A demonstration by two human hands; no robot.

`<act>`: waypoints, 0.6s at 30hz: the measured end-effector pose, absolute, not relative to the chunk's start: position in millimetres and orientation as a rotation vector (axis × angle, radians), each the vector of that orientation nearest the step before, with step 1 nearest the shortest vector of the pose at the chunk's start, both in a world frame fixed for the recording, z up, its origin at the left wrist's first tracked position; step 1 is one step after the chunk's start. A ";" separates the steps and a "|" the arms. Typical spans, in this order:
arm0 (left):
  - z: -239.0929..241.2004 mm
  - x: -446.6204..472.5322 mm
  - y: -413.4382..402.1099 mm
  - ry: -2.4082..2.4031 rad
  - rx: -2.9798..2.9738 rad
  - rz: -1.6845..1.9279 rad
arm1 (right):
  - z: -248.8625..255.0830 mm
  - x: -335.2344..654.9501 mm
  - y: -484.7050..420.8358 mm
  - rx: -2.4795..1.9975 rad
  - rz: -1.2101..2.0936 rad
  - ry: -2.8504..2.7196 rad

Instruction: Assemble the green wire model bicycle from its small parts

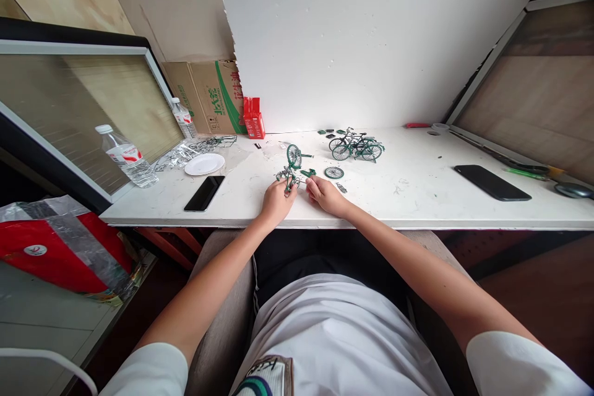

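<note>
Left hand (pixel 277 205): fingers closed round a part-built green model bicycle (pixel 288 178), held just over the tabletop, one wheel sticking up toward the back. Right hand (pixel 327 197): thumb and index pinching a thin dark part (pixel 302 182) next to the bicycle; too small to identify.

Room: both hands work near the table's front edge (pixel 371 223), forearms crossing it. Black phone (pixel 205 193) limits the left. Loose wheel (pixel 334 172) lies just beyond the right hand, two model bicycles (pixel 356 147) upright behind it. Widest open stretch runs right, up to a second black phone (pixel 492 182). White board (pixel 385 37) leans along the back.

Surface: white table, scuffed. White plate (pixel 205 164) back left, two water bottles (pixel 127 158) further left. Glazed frames at both ends; red bag (pixel 51 247) below the left end.

Text: cardboard box (pixel 202 99) has big green characters, look like 北大荒, plus red ones up its right side. Red carton (pixel 253 119) and bottle labels: white print too small to read. Shirt patch (pixel 264 377) starts "Ki", rest unclear
</note>
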State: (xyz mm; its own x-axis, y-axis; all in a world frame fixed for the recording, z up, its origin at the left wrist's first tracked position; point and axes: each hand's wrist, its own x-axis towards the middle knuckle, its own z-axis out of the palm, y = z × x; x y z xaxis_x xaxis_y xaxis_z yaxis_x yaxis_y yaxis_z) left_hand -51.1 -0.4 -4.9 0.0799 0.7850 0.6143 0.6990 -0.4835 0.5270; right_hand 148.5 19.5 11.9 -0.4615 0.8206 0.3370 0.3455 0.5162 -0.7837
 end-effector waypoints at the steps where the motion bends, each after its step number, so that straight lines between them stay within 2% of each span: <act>1: -3.9 -50.6 -1.1 1.547 2.243 1.375 | 12.1 148.0 19.3 -0.945 0.829 -2.043; 18: -7.9 -52.7 3.4 1.511 2.121 1.409 | 10.2 144.4 20.8 -0.922 0.716 -1.921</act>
